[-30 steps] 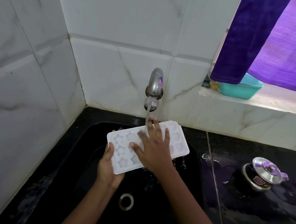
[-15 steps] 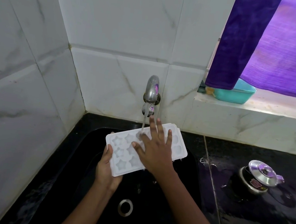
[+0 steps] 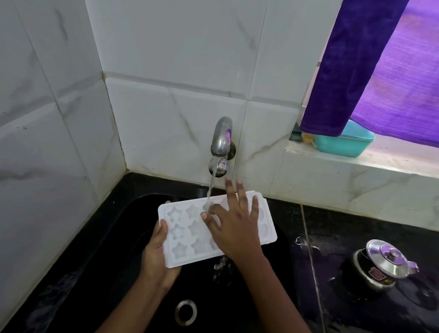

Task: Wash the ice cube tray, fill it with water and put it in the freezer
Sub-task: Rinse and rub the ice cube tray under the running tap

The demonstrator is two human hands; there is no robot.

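White tray, left hand: you are gripping the ice cube tray (image 3: 184,234) at its near-left corner with your left hand (image 3: 159,253), thumb lying along the short edge.
Right hand: you are laying your right hand (image 3: 234,229) flat on top, fingers straight and spread.
Tray's place: it is hanging tilted over the sink (image 3: 110,263), catching water from the tap (image 3: 222,139).
Tray's look: star-shaped cells are facing up.

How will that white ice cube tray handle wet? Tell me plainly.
Probably slippery: water runs over the ice cube tray. Likely light and fairly stiff: the left hand holds one end and it juts out unbent. Its shallow cells may spill if tilted.
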